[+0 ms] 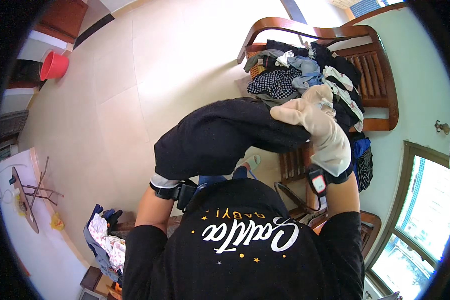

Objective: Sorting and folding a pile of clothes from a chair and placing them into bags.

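Wearer: A black short-sleeved cotton T-shirt (245, 272) with white and gold print lay nearest, both forearms reaching forward past it.
Wrists: A dark boxy device (186, 194) sat on the left strap, and a small red-rimmed device with a white face (318, 181) on the right one.
Left hand: The left hand (164, 182) showed only a whitish glove cuff, the rest being covered by dark cloth.
Right hand: The right hand (327, 132), in a loose cream fabric glove, had its thumb stretched leftward over the cloth, apart from the fingers.
Grip: Folds hid the contact, so I could not tell whether either hand pinched.
Black cloth: The long black soft-cloth garment (210, 130) hung between both hands in front of the body, seemingly held up from both ends so its length stayed off the floor.
Foot: A pale green slipper (254, 161) showed beneath it.
Bench: A brown wooden slatted bench (375, 80) bore a heap of mixed dark, denim-blue and white clothes (307, 70), just beyond the right hand, presumably piled there for easy reach.
Far wall: A round folding table (25, 200) leaned on its edge, likely to save room.
Far corner: A red plastic bucket (54, 66) stood well apart.
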A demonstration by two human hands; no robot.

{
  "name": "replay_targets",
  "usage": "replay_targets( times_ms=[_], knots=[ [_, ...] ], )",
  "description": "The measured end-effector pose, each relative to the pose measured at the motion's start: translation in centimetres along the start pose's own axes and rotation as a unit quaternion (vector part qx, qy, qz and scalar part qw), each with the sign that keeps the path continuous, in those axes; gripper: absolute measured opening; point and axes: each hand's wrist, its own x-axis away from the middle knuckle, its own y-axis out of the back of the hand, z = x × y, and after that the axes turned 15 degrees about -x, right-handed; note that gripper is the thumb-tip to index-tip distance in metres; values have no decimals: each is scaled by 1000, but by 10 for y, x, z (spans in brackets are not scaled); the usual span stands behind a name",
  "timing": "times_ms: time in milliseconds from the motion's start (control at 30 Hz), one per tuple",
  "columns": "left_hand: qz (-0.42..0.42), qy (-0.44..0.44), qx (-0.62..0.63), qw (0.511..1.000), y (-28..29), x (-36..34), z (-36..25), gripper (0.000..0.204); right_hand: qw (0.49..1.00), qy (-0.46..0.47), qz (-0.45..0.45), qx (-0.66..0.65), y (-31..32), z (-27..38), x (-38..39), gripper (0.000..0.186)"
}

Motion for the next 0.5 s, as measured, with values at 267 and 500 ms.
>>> replay_targets(
  times_ms=[267,500],
  knots=[
    [-139,61,-43,987,-11,-19,-3,35,964,120,161,173,-79,-16,-8,26],
    [-214,102,154,959,-38,-9,11,37,900,194,323,220,-88,-19,-4,24]
  ],
)
